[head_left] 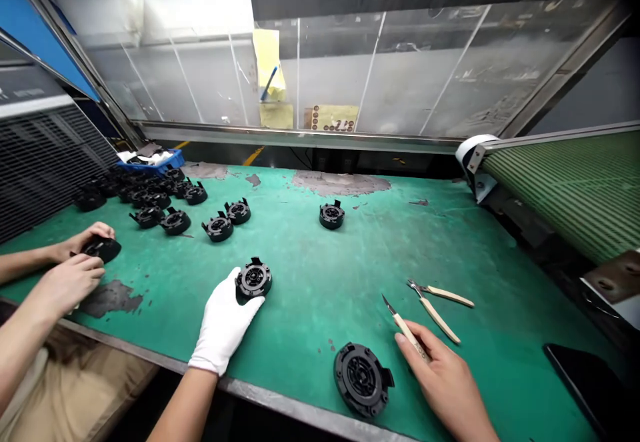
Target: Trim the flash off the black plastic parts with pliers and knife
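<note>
My left hand (225,322), in a white glove, rests on the green table with its fingers around a round black plastic part (254,279). My bare right hand (443,379) grips a small knife (403,325) with a pale handle, blade pointing away. A larger black round part (361,379) lies flat by the table's front edge, just left of my right hand. Pale-handled cutting pliers (437,302) lie just beyond the knife.
A co-worker's bare hands (75,262) at the left hold another black part (103,249). Several black parts (170,205) lie scattered at the far left, one alone (332,215) mid-table. A blue bin (150,162) sits behind; a green conveyor (570,189) runs on the right, a dark phone (585,379) below it.
</note>
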The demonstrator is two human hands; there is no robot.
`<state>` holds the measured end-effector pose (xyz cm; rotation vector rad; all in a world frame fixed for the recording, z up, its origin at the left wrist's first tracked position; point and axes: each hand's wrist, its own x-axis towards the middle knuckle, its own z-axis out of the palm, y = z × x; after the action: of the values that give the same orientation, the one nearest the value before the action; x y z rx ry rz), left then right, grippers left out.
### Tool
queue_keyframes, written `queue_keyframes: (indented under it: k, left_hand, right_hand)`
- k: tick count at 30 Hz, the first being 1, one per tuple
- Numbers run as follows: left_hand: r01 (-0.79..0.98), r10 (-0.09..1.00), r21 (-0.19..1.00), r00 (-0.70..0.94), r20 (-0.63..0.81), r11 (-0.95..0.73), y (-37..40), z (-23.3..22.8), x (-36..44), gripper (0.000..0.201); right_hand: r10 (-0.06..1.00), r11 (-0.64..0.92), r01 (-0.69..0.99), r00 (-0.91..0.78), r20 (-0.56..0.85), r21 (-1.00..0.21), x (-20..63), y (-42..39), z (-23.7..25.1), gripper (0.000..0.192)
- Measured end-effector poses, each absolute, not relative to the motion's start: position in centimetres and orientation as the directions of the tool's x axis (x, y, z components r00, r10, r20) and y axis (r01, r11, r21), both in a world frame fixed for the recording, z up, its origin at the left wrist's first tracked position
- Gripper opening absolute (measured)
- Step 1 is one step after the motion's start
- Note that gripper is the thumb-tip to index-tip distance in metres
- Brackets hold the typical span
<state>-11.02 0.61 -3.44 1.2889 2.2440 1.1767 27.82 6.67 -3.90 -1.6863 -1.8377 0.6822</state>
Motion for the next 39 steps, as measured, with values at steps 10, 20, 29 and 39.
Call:
queue_keyframes:
  k: [10, 20, 29, 39]
  left_hand:
    - [0.535, 0.737, 0.812, -0.642, 0.211, 0.233, -2.9, -4.6, -11.3, 0.028]
    - [0.487, 0.844, 0.865, -0.51, 0.168, 0.122, -2.6, -2.9, -9.3, 0.027]
    - [0.51, 0.935, 0.86, -0.315, 0.165, 0.019, -2.4, -2.6, -7.1, 0.019]
    - [0.542, 0.947, 0.838, -0.226, 0.226, -0.071, -1.2, -2.3, -6.8, 0.017]
  right_hand:
    - [1.0, 0.026, 0.743, -0.025, 0.012, -0.669, 28.1, 6.8, -3.8, 0.054]
    - [0.999, -0.034, 0.747, 0.012, -0.038, -0.664, 27.8, 6.6, -3.2, 0.06]
    - [0.998, -0.049, 0.794, 0.02, -0.055, -0.605, 28.0, 6.9, -3.4, 0.063]
    - [0.997, -0.06, 0.806, 0.024, -0.069, -0.588, 28.3, 7.1, -4.1, 0.065]
